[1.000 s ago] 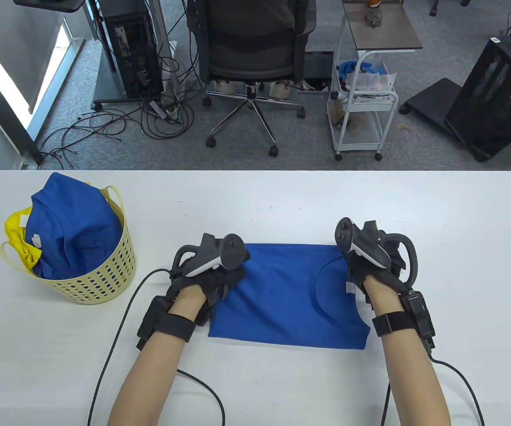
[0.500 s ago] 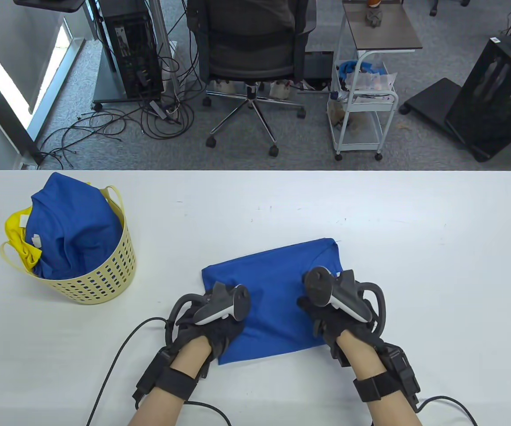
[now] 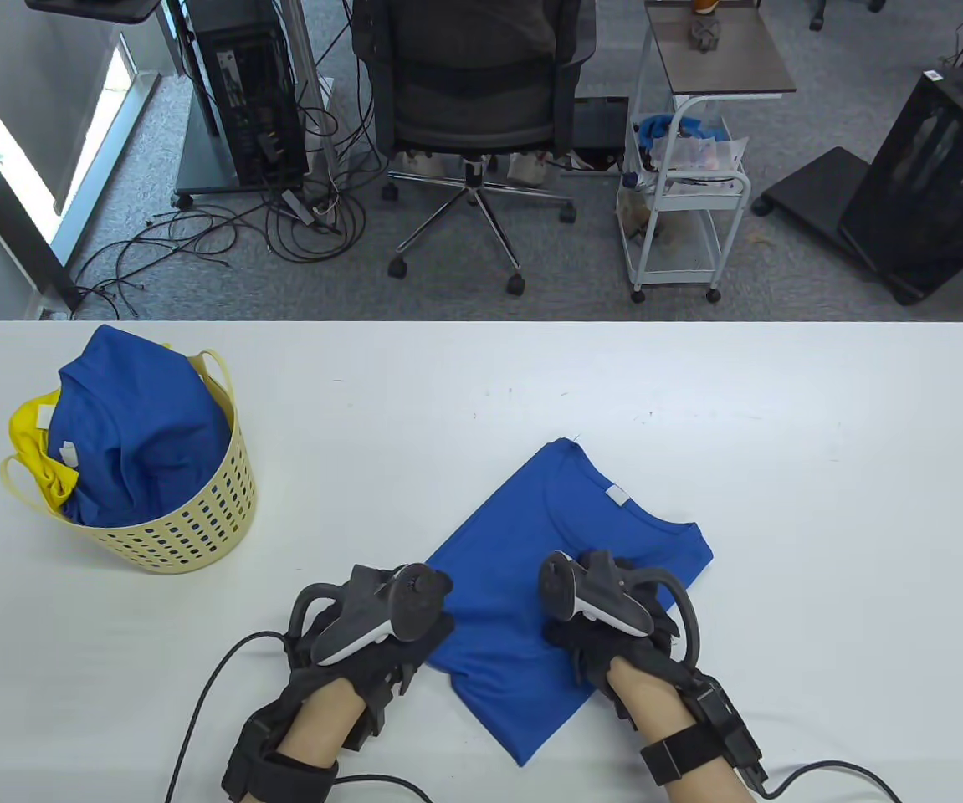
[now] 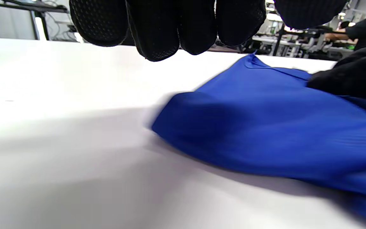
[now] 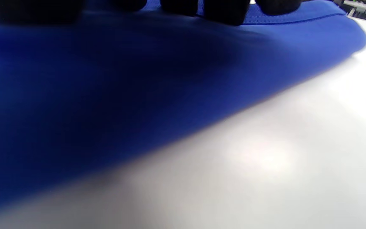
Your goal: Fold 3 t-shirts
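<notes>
Blue folded t-shirt [image 3: 531, 602], under both hands' fingers [image 5: 224, 11]

Blue t-shirt [image 3: 531, 602], yellow perforated basket [image 3: 197, 519]

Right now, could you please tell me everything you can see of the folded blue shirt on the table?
The shirt is bright blue, a smooth knit by its look, folded into a flat rectangle lying diagonally on the white table. Its collar end with a small white tag points away from the person; a curved seam shows there. The right hand rests on its near right part. The left hand is at its left edge; contact is unclear.
</notes>
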`<state>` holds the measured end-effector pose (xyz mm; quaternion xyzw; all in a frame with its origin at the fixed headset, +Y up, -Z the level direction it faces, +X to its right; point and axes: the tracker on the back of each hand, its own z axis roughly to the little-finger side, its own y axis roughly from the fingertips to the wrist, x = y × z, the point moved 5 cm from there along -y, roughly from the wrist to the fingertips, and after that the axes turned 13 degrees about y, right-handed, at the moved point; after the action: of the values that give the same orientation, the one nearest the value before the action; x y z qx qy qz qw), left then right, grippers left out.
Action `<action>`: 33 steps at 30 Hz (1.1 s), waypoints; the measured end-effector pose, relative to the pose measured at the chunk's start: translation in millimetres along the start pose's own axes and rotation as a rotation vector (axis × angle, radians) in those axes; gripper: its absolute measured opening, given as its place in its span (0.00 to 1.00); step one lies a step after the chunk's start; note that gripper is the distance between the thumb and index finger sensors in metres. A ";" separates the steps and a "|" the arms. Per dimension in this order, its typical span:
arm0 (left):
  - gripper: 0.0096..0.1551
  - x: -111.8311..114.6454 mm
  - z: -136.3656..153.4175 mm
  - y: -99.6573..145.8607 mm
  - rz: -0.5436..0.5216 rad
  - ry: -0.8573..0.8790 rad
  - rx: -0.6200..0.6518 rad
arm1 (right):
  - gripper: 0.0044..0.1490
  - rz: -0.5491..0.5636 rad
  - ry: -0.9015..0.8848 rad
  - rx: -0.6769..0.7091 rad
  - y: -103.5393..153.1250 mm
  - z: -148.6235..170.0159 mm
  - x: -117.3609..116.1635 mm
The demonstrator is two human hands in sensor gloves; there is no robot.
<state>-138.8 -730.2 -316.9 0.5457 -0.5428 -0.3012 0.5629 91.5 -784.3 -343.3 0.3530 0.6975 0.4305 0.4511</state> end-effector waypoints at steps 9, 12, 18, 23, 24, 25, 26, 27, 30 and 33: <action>0.35 4.1 31.9 -0.2 0.037 0.108 -0.079 | 0.43 -0.062 0.023 -0.129 2.3 54.2 -15.6; 0.35 3.0 27.7 0.7 0.028 0.103 -0.076 | 0.37 0.028 0.001 -0.205 10.2 69.9 -13.9; 0.35 3.0 25.1 0.4 0.021 0.110 -0.070 | 0.53 0.156 -0.277 -0.062 28.3 42.2 2.8; 0.35 5.3 28.8 -0.9 0.032 0.107 -0.074 | 0.57 -0.041 -0.154 0.009 15.5 2.2 -21.9; 0.35 5.1 28.9 -0.8 0.032 0.108 -0.073 | 0.57 -0.075 -0.147 0.010 13.0 1.1 -26.6; 0.35 4.9 29.1 -0.8 0.031 0.109 -0.071 | 0.57 -0.137 -0.158 0.014 9.4 0.4 -36.0; 0.35 4.7 28.9 -0.6 0.030 0.112 -0.069 | 0.56 -0.155 -0.168 0.003 6.7 1.9 -40.9; 0.34 4.6 28.7 -0.5 0.030 0.115 -0.067 | 0.56 -0.151 -0.174 -0.001 6.5 3.8 -40.7; 0.34 5.3 28.4 -0.9 0.030 0.121 -0.061 | 0.56 -0.154 -0.215 -0.034 2.3 17.1 -45.1; 0.34 5.6 28.5 -0.6 0.035 0.120 -0.061 | 0.55 -0.152 -0.278 -0.089 -3.2 42.2 -53.1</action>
<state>-164.1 -743.7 -321.2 0.5357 -0.5083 -0.2745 0.6159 148.8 -820.4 -338.3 0.3353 0.6333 0.3726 0.5897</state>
